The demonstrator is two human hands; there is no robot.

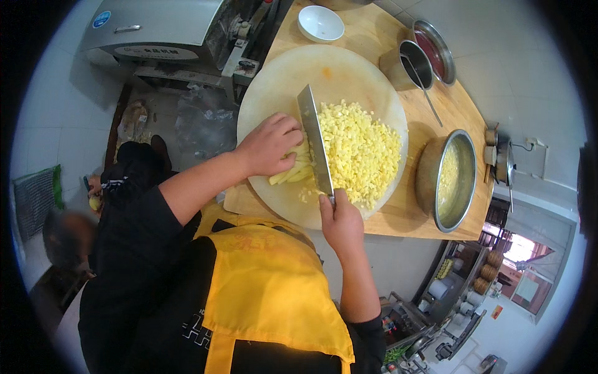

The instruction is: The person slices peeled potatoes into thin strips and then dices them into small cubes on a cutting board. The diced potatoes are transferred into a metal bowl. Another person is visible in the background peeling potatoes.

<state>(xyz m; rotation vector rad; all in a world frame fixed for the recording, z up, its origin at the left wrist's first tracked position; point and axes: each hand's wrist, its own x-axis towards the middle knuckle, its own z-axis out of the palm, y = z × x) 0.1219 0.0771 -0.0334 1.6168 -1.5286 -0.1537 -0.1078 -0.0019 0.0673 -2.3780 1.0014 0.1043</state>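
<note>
My right hand (pixel 342 222) grips the handle of a Chinese cleaver (pixel 315 135), whose broad blade stands on a round cutting board (pixel 275 79). Curled fingers of my left hand (pixel 273 145) press on a bundle of pale yellow strips (pixel 296 174), possibly potato, just left of the blade. Part of that bundle is hidden under the hand. On the blade's right side lies a wide heap of small yellow dice (pixel 357 154). A few loose bits are scattered near the board's lower edge.
A deep metal bowl (pixel 423 180) with yellow pieces in liquid stands right on the wooden table (pixel 392 224). Beyond are a metal pot (pixel 392 70) with a ladle, a metal basin (pixel 448 70) and a white bowl (pixel 320 23). At left, another person's hand (pixel 95 186) holds a peeler.
</note>
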